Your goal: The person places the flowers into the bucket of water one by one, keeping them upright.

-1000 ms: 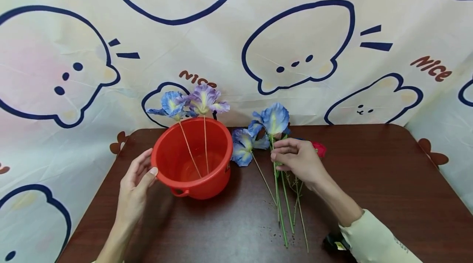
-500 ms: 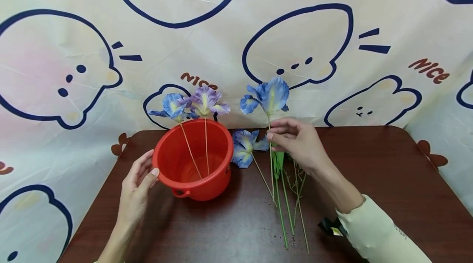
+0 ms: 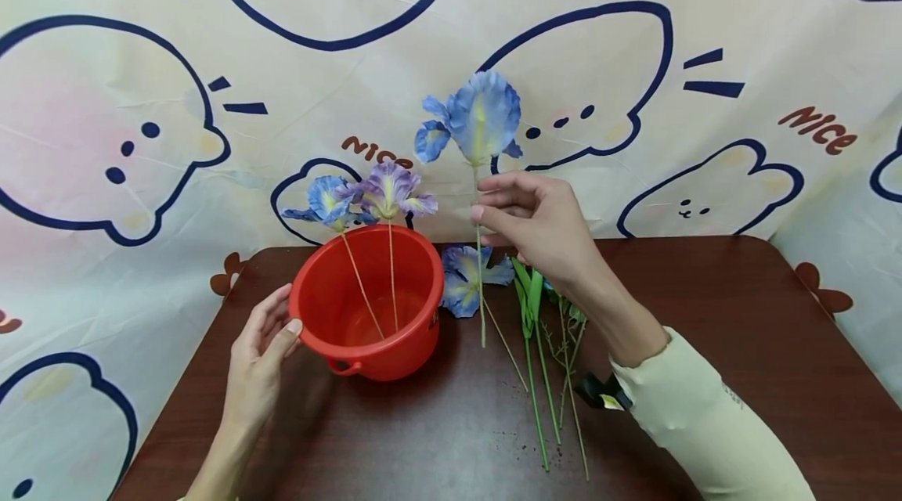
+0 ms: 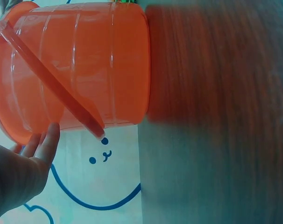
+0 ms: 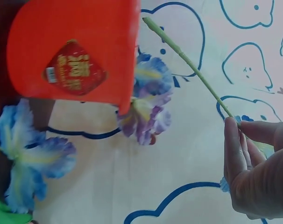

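Observation:
A red plastic bucket (image 3: 366, 360) stands on the table, with a blue iris (image 3: 331, 201) and a purple iris (image 3: 390, 192) leaning in it. My left hand (image 3: 257, 360) grips the bucket's rim on its left side, thumb over the edge; the left wrist view shows the fingers against its wall. To the right of the bucket and above the table, my right hand (image 3: 543, 227) pinches the stem of another blue iris (image 3: 482, 121), bloom up and stem hanging down. In the right wrist view the stem's bare end (image 5: 151, 23) points past the bucket's rim.
One more blue iris (image 3: 461, 282) lies right of the bucket. Beside it are several green stems with leaves (image 3: 528, 301). A small black object (image 3: 599, 391) shows by the right sleeve. A cartoon-printed cloth (image 3: 564, 94) hangs behind the table (image 3: 705, 313).
My right hand has lifted the blue iris from the pile and carried it up and left towards the bucket. The left hand keeps its place on the rim.

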`<state>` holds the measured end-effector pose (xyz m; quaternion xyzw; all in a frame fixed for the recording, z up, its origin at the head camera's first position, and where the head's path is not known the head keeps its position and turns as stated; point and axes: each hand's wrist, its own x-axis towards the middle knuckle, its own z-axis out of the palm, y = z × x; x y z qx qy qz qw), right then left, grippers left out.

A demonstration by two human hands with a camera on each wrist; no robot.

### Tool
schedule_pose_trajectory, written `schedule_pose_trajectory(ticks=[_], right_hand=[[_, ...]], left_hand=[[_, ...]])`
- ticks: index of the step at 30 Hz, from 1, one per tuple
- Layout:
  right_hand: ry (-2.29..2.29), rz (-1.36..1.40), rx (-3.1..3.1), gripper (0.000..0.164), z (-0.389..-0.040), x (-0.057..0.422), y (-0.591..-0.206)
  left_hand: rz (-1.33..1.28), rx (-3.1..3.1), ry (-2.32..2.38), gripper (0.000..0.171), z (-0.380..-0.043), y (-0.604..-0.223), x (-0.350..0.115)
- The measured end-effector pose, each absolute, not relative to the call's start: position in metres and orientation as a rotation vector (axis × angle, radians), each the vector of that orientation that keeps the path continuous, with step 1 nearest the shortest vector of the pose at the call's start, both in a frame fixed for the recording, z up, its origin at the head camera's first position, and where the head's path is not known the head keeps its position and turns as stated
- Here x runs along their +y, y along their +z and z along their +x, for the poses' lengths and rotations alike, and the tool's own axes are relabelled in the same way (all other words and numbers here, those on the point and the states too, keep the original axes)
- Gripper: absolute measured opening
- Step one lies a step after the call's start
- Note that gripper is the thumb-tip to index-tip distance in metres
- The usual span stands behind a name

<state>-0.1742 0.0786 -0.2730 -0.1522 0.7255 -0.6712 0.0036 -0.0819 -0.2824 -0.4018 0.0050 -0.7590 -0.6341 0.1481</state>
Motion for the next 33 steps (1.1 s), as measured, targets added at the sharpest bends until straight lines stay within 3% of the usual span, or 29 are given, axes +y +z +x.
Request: schedule_pose_trajectory(ticks=[15, 33], right_hand=[[-2.253, -0.622, 2.162, 0.034, -0.187, 0.039, -0.25], [-2.298, -0.656, 2.092, 0.032, -0.207, 0.0, -0.27]], left_hand=[[0.048, -2.18, -1.846, 0.053, -0.081, -0.402, -0.283], [0.017, -2.141, -1.87, 0.051, -0.084, -0.402, -0.281]])
